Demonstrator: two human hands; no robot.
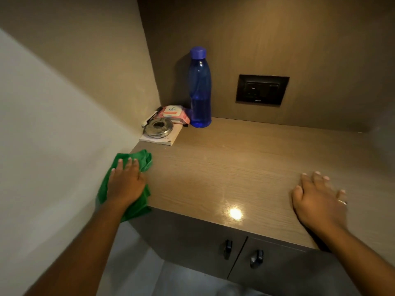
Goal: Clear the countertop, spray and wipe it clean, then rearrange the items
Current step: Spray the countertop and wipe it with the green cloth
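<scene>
We are wiping: our left hand (126,184) presses flat fingers (129,165) on the green cloth (142,160), our right hand (318,201) rests flat and empty on the tabletop (235,167), and the blue bottle (199,90) and small things (162,124) beyond the cloth fingers are not cleared yet, we think.

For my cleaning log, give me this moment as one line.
step: wiping | left hand: flat on green cloth | right hand: flat on countertop

Your left hand (126,184) covered the green cloth's (136,208) middle, the steel tin (158,128) hid the booklet's (168,139) cover, pack (173,113) lettering too small for you.
</scene>
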